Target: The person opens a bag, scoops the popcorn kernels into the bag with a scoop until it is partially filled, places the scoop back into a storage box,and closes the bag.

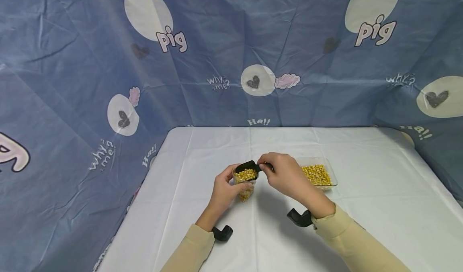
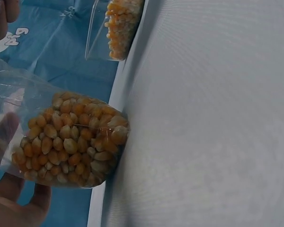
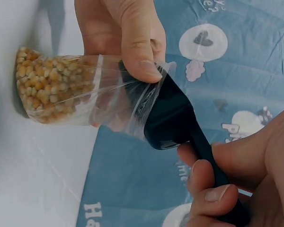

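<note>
A clear plastic bag (image 3: 52, 90), its lower part filled with yellow corn kernels (image 2: 71, 142), stands upright with its base at the white table. Around the bag's upper part, my left hand (image 1: 225, 189) grips it, thumb on the near side. My right hand (image 1: 283, 175) holds the handle of a black scoop (image 3: 173, 113). The scoop's head reaches into the bag's mouth, with corn kernels (image 1: 246, 174) lying in it in the head view. In the right wrist view the left thumb presses the bag's rim close against the scoop.
A clear rectangular container (image 1: 330, 169) of corn kernels sits on the white table (image 1: 217, 151), behind the right forearm. Black curved pieces (image 1: 299, 217) show at both wrists. A blue printed cloth (image 1: 217, 43) hangs behind the table and at the sides.
</note>
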Tool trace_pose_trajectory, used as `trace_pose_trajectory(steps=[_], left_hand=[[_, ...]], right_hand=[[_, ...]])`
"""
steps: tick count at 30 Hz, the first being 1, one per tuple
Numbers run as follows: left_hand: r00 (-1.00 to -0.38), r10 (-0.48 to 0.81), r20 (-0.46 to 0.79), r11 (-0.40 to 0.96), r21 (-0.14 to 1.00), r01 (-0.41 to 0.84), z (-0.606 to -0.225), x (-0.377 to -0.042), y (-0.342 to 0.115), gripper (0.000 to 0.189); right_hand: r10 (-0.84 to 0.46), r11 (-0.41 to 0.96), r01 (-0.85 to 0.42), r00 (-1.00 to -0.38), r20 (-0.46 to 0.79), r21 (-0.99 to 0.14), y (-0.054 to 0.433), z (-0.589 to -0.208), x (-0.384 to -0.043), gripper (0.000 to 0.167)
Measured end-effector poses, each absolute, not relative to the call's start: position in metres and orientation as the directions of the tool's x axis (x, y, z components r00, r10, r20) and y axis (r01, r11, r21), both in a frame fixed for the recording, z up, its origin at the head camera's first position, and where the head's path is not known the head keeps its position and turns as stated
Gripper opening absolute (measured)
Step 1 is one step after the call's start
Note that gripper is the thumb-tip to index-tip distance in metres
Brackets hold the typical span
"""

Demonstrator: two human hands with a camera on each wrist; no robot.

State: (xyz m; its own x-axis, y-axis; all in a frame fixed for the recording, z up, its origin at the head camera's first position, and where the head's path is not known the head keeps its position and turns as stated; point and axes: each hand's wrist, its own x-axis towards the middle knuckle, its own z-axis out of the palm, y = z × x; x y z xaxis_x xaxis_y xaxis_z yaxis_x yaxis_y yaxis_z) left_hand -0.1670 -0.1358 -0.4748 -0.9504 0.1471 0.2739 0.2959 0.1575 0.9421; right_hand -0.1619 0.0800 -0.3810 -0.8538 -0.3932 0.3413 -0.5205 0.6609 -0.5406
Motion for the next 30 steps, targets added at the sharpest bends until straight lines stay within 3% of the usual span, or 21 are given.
trace_pose_trajectory(steps=[12,20,30], left_hand=[[-0.930,0.116,0.349,0.110,0.926,0.361,-0.455,-0.153,-0.133,0.053],[-0.905,0.150,0.399,0.068,0.909,0.412,-0.456,-0.152,-0.133,0.060],[-0.930,0.179,0.321,0.101,0.934,0.342,-0.450,-0.153,-0.136,0.059]], right_hand=[[-0.450,0.675,-0.642,-0.748,0.487,-0.363,0.072,-0.373,-0.157,0.008],[-0.542,0.668,-0.723,-0.633,0.552,-0.174,0.070,-0.374,-0.158,0.007],[-0.642,0.617,-0.787,-0.506,0.577,-0.003,0.070,-0.375,-0.158,0.027]])
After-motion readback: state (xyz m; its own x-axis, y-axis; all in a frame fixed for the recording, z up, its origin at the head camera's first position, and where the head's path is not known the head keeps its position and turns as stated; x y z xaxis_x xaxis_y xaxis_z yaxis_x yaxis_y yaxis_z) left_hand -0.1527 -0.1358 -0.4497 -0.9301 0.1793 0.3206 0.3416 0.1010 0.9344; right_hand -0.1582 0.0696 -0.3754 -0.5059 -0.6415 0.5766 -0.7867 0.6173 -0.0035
